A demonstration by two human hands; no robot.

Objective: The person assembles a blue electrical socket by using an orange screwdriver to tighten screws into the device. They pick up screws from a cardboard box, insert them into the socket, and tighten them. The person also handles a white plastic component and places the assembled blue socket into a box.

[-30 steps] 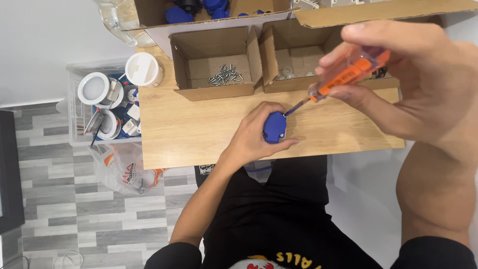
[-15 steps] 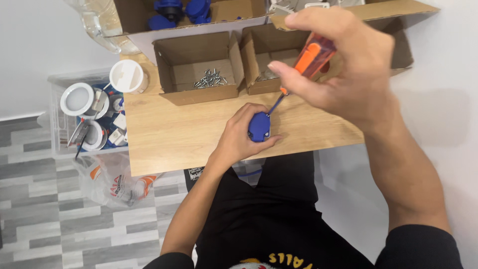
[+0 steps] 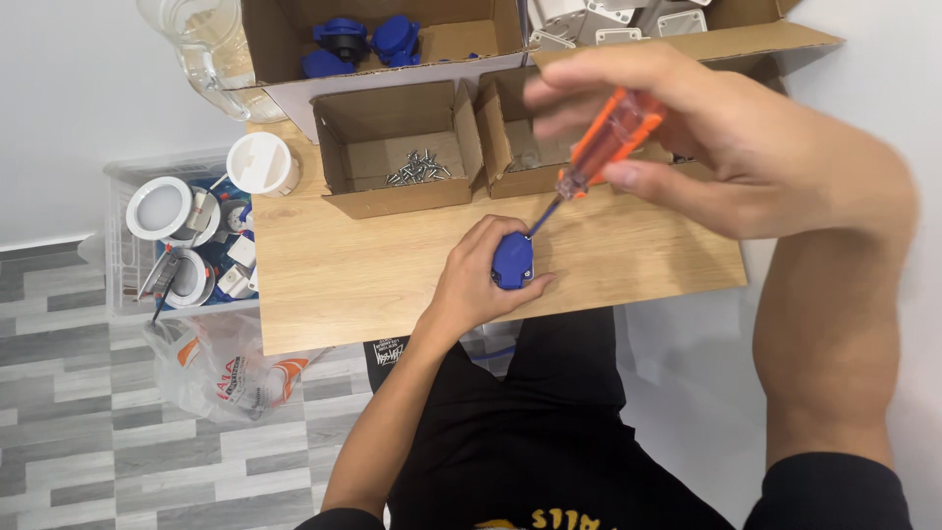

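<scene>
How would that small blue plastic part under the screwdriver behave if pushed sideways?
The small blue plastic part looks rigid and probably light. Its rounded shell on the smooth wooden table would likely slide or rock, which fits the left hand pinning it.

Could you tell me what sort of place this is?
Probably a small home assembly bench: a wooden table with a cardboard box of screws, a box of blue parts, and a plastic bin beside it.

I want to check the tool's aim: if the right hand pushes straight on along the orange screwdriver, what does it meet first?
The right hand points the orange-handled screwdriver down-left; its tip seems to meet the small blue plastic part, held on the wooden table by the left hand. Whether they touch is unclear.
</scene>
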